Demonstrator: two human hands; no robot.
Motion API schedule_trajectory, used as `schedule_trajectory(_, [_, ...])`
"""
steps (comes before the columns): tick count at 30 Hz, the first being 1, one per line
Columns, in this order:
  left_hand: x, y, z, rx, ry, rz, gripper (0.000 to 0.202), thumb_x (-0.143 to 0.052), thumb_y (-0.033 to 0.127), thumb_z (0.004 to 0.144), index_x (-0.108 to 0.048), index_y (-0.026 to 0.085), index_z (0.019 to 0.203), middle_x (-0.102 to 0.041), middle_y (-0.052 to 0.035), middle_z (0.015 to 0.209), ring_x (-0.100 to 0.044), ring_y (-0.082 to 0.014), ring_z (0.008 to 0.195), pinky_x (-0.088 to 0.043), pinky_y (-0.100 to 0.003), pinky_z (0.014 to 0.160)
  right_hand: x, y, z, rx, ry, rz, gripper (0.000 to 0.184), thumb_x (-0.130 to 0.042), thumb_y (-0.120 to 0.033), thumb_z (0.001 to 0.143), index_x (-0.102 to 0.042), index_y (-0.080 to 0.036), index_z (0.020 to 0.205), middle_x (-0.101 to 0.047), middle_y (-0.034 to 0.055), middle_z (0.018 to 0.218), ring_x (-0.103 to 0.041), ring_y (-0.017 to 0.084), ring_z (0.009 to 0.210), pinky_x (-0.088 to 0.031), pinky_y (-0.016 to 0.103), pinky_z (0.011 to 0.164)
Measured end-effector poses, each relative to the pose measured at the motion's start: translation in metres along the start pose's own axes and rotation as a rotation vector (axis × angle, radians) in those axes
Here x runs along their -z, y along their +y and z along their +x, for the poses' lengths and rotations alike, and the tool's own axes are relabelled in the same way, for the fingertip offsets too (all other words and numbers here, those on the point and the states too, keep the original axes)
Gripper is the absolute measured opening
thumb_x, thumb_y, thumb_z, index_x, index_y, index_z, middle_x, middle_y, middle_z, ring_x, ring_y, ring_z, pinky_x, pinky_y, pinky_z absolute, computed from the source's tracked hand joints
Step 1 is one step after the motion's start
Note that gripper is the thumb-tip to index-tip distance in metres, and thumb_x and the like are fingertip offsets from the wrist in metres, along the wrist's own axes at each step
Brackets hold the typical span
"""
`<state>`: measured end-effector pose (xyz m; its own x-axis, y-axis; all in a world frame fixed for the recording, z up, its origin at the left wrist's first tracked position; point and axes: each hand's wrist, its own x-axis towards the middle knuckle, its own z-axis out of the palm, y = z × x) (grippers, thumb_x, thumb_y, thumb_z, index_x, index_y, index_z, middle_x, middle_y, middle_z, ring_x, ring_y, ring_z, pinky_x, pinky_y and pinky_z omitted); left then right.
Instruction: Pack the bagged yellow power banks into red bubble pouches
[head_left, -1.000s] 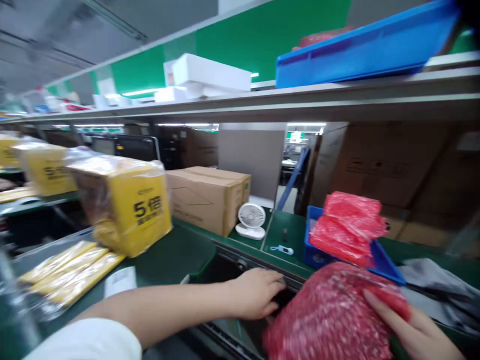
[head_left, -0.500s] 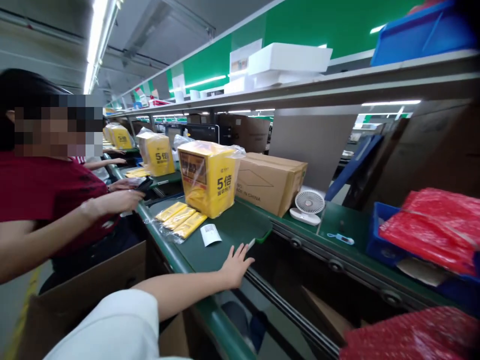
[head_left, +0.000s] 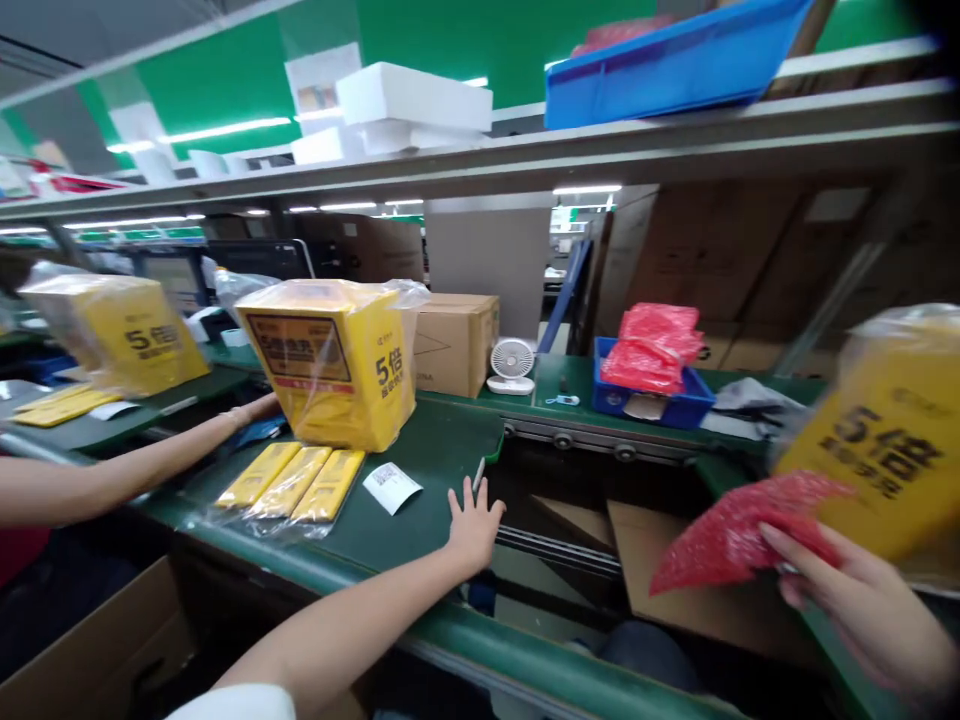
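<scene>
One piece of red bubble wrap is at four o'clock in the view, gripped between the thumb and fingers of the person's right hand. Just beyond it, at three o'clock, stands a plastic-covered yellow box, tilted and partly cut off by the edge of the view; whether wrap and box touch, I cannot tell. The left hand is at six o'clock, back upward with its fingers spread, at the near right end of the green tabletop; contact with the surface is unclear.

A white label lies near that hand, at seven o'clock, and three yellow packets lie side by side in clear plastic at eight. Behind them, at nine, is a large yellow carton in a clear bag. A co-worker's arm reaches from the left, its hand partly hidden behind that carton.

Close to the clock's centre sits a small white fan, with a brown cardboard box at its ten o'clock and, at its three to four o'clock, a blue bin holding red bubble packaging.
</scene>
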<state>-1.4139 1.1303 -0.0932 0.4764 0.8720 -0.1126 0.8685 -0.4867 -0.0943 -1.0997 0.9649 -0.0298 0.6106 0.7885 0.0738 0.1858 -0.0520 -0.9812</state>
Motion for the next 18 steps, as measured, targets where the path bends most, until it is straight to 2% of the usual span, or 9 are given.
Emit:
schedule_trajectory(3, [0.0, 0.051, 0.005, -0.059, -0.023, -0.057, 0.048, -0.055, 0.006, 0.067, -0.047, 0.02, 0.113, -0.012, -0.0135, 0.141, 0.0, -0.0448, 0.124, -0.006, -0.068, 0.092, -0.006, -0.025, 0.005, 0.067, 0.009, -0.195, 0.037, -0.056, -0.049, 0.062, -0.056, -0.017, 0.081, -0.056, 0.003, 0.053, -0.049, 0.017, 0.041, -0.042, 0.031, 0.045])
schedule_trajectory(6, [0.005, 0.099, 0.011, -0.135, -0.078, -0.184, 0.049, -0.058, 0.01, 0.065, -0.048, 0.019, 0.113, -0.017, -0.0101, 0.141, 0.006, -0.046, 0.123, 0.001, -0.07, 0.091, -0.039, -0.047, 0.021, 0.439, 0.08, -0.45, 0.02, -0.049, -0.035, 0.067, -0.057, -0.017, 0.073, -0.059, 0.0057, 0.057, -0.057, 0.022, 0.056, -0.046, 0.033, 0.056])
schedule_trajectory(8, [0.013, 0.124, 0.011, -0.222, -0.135, -0.388, 0.055, -0.063, 0.014, 0.06, -0.048, 0.017, 0.113, -0.02, -0.0113, 0.139, 0.008, -0.0446, 0.123, 0.005, -0.068, 0.093, -0.065, -0.053, 0.03, 0.739, -0.033, -0.56, 0.014, -0.043, -0.022, 0.069, -0.057, -0.017, 0.07, -0.062, 0.0087, 0.069, -0.058, 0.022, 0.067, -0.047, 0.033, 0.063])
schedule_trajectory(9, [0.018, 0.133, 0.008, -0.272, -0.163, -0.509, 0.057, -0.064, 0.015, 0.058, -0.048, 0.016, 0.114, -0.025, -0.0126, 0.137, 0.003, -0.0427, 0.125, 0.002, -0.065, 0.097, -0.076, -0.051, 0.032, 0.84, -0.133, -0.605, 0.018, -0.04, -0.016, 0.07, -0.058, -0.016, 0.074, -0.063, 0.0103, 0.077, -0.058, 0.022, 0.074, -0.047, 0.033, 0.067])
schedule_trajectory(11, [0.031, 0.142, -0.003, -0.357, -0.204, -0.698, 0.054, -0.059, 0.015, 0.061, -0.048, 0.016, 0.114, -0.041, -0.0124, 0.127, -0.024, -0.0341, 0.123, -0.018, -0.053, 0.102, -0.093, -0.039, 0.034, 0.928, -0.309, -0.687, 0.028, -0.035, -0.007, 0.07, -0.059, -0.014, 0.083, -0.062, 0.0136, 0.095, -0.057, 0.021, 0.09, -0.046, 0.034, 0.077])
schedule_trajectory(13, [0.044, 0.134, -0.021, -0.444, -0.182, -0.796, 0.046, -0.051, 0.014, 0.065, -0.05, 0.018, 0.111, -0.053, -0.0077, 0.114, -0.046, -0.0226, 0.109, -0.035, -0.037, 0.097, -0.099, -0.015, 0.031, 0.928, -0.398, -0.752, 0.033, -0.035, -0.002, 0.068, -0.059, -0.014, 0.088, -0.058, 0.0142, 0.108, -0.052, 0.022, 0.102, -0.041, 0.039, 0.089])
schedule_trajectory(14, [0.05, 0.124, -0.031, -0.476, -0.136, -0.818, 0.042, -0.048, 0.014, 0.067, -0.051, 0.019, 0.109, -0.054, -0.0055, 0.111, -0.05, -0.0191, 0.104, -0.039, -0.032, 0.094, -0.098, -0.001, 0.029, 0.919, -0.419, -0.777, 0.034, -0.035, -0.001, 0.067, -0.059, -0.014, 0.087, -0.057, 0.0138, 0.111, -0.05, 0.022, 0.106, -0.038, 0.042, 0.092])
schedule_trajectory(16, [0.058, 0.087, -0.048, -0.51, 0.074, -0.87, 0.035, -0.045, 0.016, 0.07, -0.055, 0.022, 0.103, -0.052, -0.0038, 0.117, -0.045, -0.0184, 0.109, -0.035, -0.032, 0.098, -0.088, 0.029, 0.021, 0.891, -0.448, -0.832, 0.034, -0.034, 0.002, 0.067, -0.059, -0.014, 0.084, -0.057, 0.0133, 0.113, -0.048, 0.024, 0.11, -0.034, 0.048, 0.094])
schedule_trajectory(18, [0.059, 0.034, -0.057, -0.357, 0.32, -0.843, 0.03, -0.041, 0.022, 0.075, -0.055, 0.02, 0.101, -0.05, -0.0067, 0.118, -0.042, -0.0214, 0.112, -0.032, -0.039, 0.099, -0.074, 0.055, 0.015, 0.837, -0.464, -0.868, 0.034, -0.032, 0.002, 0.068, -0.058, -0.015, 0.081, -0.056, 0.0121, 0.115, -0.043, 0.025, 0.115, -0.033, 0.052, 0.093])
